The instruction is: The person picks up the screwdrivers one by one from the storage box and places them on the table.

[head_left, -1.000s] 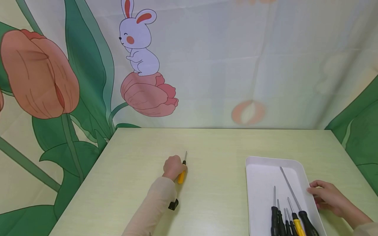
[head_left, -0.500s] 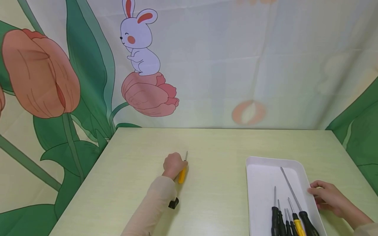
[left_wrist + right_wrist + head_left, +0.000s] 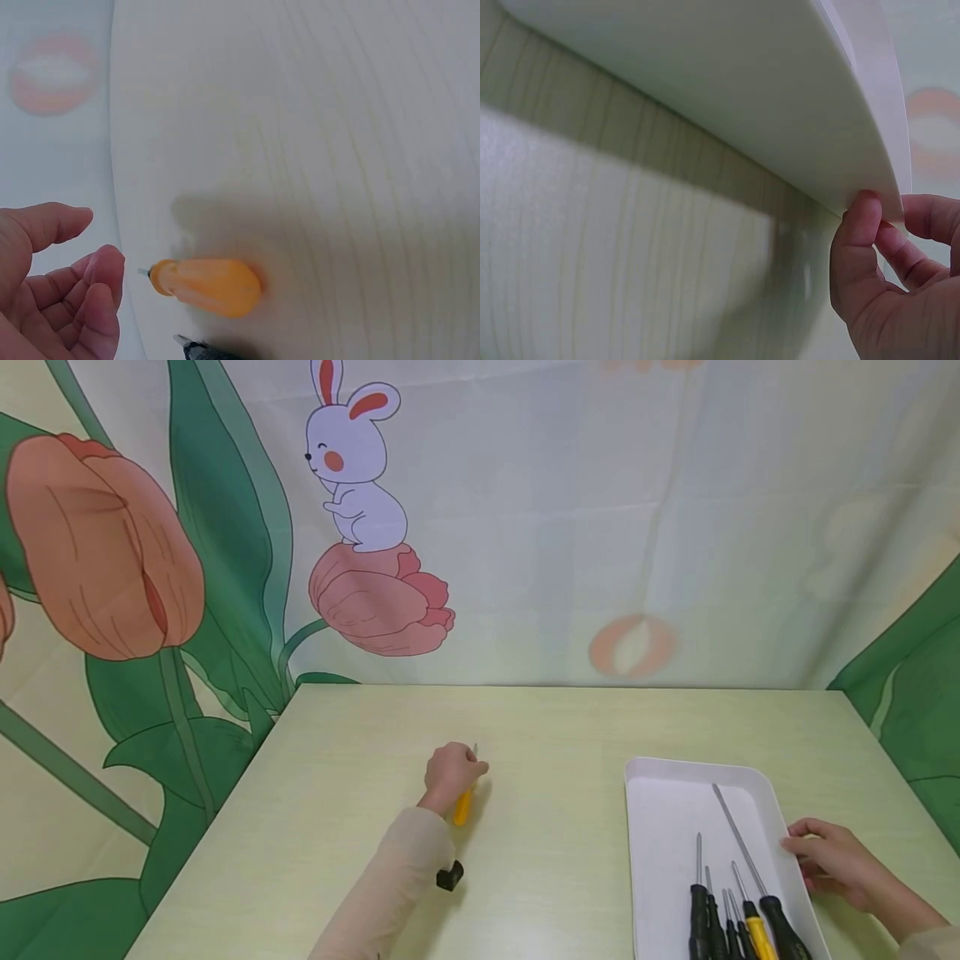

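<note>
Head view gives us the yellow-handled screwdriver (image 3: 462, 807) left of lower centre on the desk (image 3: 555, 827), its long axis running nearly up the frame and leaning slightly right, tip toward the top, handle toward the bottom. From the left wrist view, we see it lying roughly crosswise, shank to the left. Our left hand (image 3: 453, 771) is over it, fingers loosely bent and holding nothing, covering much of the shank from the head view.

At the lower right sits the white tray (image 3: 671, 818); our right hand (image 3: 838, 857) pinches its right rim. Inside are six screwdrivers, five with black handles and one with a yellow-and-black handle (image 3: 759, 933), shafts toward the top; the longest slants up-left.

Our left sleeve (image 3: 390, 885) blocks part of the desk at bottom centre, with a black device (image 3: 450, 876) at the wrist. A printed cloth (image 3: 525, 527) fills the upper frame.
</note>
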A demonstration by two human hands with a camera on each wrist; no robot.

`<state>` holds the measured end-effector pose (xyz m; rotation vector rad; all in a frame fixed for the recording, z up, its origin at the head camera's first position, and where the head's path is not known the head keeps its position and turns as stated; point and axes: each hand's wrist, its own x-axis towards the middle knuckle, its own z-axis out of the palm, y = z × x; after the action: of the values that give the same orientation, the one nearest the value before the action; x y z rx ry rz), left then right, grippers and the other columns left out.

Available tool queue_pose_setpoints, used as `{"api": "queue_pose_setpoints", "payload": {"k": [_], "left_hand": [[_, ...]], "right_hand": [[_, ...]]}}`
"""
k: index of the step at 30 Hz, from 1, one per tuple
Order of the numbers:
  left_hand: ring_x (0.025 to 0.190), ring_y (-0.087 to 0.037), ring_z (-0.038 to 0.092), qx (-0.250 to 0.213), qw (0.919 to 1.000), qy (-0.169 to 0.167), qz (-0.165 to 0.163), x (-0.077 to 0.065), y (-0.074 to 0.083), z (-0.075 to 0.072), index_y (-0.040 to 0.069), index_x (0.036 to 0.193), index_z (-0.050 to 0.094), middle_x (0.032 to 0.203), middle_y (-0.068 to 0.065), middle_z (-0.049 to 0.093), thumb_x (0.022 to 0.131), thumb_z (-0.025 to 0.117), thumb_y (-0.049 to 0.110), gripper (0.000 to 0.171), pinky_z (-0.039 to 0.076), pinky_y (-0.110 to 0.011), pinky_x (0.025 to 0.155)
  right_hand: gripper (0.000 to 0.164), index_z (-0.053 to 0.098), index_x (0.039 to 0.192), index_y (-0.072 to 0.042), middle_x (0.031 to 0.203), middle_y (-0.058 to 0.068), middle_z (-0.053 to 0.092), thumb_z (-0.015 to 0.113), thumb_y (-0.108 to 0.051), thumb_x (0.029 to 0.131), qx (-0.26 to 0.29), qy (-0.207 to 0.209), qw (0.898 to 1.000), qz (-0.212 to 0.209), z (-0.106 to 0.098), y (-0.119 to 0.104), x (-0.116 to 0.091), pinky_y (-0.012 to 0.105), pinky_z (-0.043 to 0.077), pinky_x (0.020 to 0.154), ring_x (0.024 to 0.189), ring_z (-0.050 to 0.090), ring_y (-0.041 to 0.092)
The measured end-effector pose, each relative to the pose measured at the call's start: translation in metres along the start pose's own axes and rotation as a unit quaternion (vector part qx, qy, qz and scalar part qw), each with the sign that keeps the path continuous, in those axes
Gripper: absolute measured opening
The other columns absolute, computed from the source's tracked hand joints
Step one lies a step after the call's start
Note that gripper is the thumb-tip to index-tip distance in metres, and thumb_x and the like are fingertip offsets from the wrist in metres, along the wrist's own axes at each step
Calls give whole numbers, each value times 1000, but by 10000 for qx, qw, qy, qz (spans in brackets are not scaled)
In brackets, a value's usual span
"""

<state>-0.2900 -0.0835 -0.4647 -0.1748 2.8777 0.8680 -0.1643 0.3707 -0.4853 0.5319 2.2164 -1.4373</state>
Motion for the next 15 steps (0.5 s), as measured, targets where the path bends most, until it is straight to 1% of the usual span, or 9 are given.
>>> {"api": "queue_pose_setpoints", "payload": {"k": [2, 4, 8, 12, 15], "left_hand": [[47, -12, 40, -117, 9999, -55, 104, -1, 2, 1, 10, 60, 55, 55, 2, 47, 76, 64, 24, 23, 29, -21, 43], [49, -12, 43, -156, 9996, -122, 181, -1, 4, 1, 10, 65, 58, 58, 1, 52, 76, 64, 25, 20, 32, -21, 46], [55, -13, 50, -247, 9989, -350, 212, -3, 9, 2, 9, 72, 61, 66, -1, 59, 77, 65, 27, 18, 36, -21, 52], [59, -13, 54, -405, 9974, -541, 248, -7, 14, 3, 9, 74, 62, 68, -1, 61, 77, 65, 26, 17, 39, -23, 57], [59, -13, 55, -506, 9961, -621, 365, -10, 17, 4, 10, 74, 63, 67, -1, 62, 77, 64, 25, 16, 39, -25, 61]], "right_hand": [[30, 39, 104, 5, 73, -1, 53, 48, -18, 88, -7, -2, 10000, 6, 0, 0, 0, 28, 46, 57, 64, 52, 14], [30, 39, 104, 6, 73, -1, 53, 48, -18, 88, -13, 4, 10000, 9, 0, 0, 0, 28, 46, 57, 64, 51, 14], [30, 39, 103, 5, 73, -1, 54, 48, -18, 88, -4, 11, 10000, 1, 0, 0, 0, 29, 46, 57, 64, 52, 14], [31, 39, 104, 6, 73, -1, 53, 49, -19, 87, 2, 13, 10000, 4, 0, 0, 0, 28, 46, 57, 64, 52, 14], [32, 39, 104, 6, 73, -1, 53, 49, -19, 87, 2, 13, 10000, -5, 0, 1, 1, 28, 46, 57, 64, 52, 14]]}}
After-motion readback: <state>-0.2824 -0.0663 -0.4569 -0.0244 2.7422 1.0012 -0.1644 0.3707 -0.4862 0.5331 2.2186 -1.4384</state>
